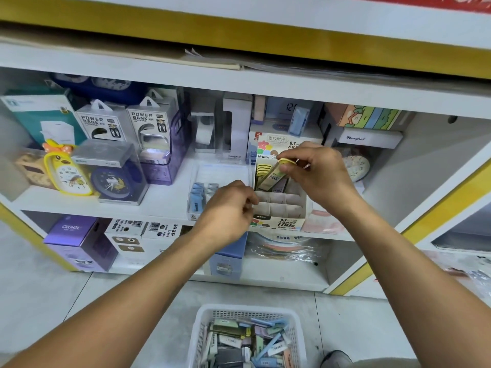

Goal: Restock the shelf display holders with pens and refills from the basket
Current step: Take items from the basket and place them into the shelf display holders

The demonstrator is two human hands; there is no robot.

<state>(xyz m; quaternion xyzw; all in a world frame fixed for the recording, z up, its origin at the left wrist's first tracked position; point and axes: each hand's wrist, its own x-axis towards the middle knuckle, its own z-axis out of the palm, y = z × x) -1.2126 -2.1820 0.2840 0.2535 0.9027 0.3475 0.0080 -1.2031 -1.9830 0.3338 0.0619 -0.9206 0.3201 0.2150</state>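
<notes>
A cardboard display holder with several divided slots stands on the middle shelf. My right hand pinches a yellow refill case, tilted, over the back row, where more yellow cases stand. My left hand has curled fingers at the holder's left edge; what it pinches is hidden. On the floor below, a white plastic basket holds several pastel refill cases.
Left of the holder is a clear tray with blue cases. Clocks and power bank boxes fill the left of the shelf. Boxes sit on the lower shelf. A shoe is beside the basket.
</notes>
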